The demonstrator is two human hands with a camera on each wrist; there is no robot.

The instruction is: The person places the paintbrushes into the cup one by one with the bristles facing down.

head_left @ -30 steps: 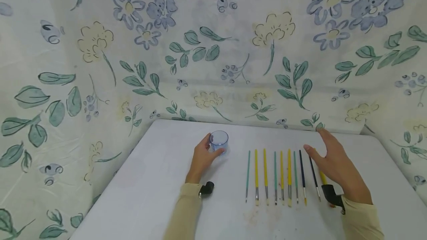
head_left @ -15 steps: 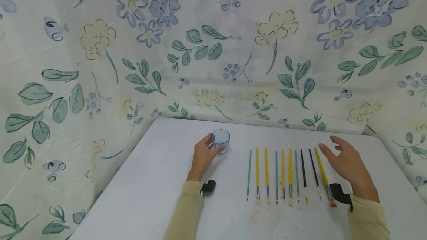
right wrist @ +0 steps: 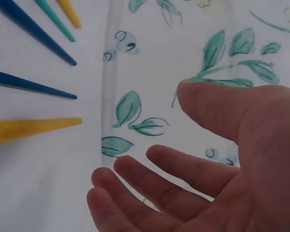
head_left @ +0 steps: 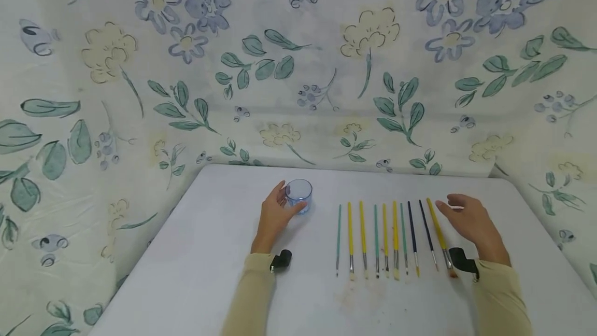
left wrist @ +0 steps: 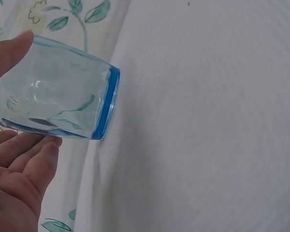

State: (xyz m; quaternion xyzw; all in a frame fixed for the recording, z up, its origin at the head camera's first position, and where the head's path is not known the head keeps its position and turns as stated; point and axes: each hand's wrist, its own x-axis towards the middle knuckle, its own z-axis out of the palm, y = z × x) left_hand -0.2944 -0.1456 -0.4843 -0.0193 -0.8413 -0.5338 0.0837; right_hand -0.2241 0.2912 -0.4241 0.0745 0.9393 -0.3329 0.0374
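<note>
My left hand [head_left: 274, 218] grips a clear blue-tinted drinking glass [head_left: 298, 198], thumb on the near side and fingers at the opposite side. In the left wrist view the glass [left wrist: 58, 92] shows a thick blue base and nothing inside it. Several paintbrushes lie side by side on the white table, bristles toward me. My right hand [head_left: 475, 222] hovers just right of the row, thumb and fingers spread apart with nothing between them. Nearest to it is the rightmost yellow paintbrush [head_left: 436, 222], slightly slanted, beside a dark blue paintbrush [head_left: 426, 224].
The row runs left to a thin green paintbrush [head_left: 339, 232]. Faint brownish stains [head_left: 356, 297] mark the white table [head_left: 205, 253] in front of the bristles. A floral cloth [head_left: 326, 134] rises along the table's back edge and left side.
My right hand has moved right off the row, uncovering the rightmost yellow paintbrush, and its fingers have drawn in a little. The left hand keeps hold of the glass; the head view has shifted slightly.
</note>
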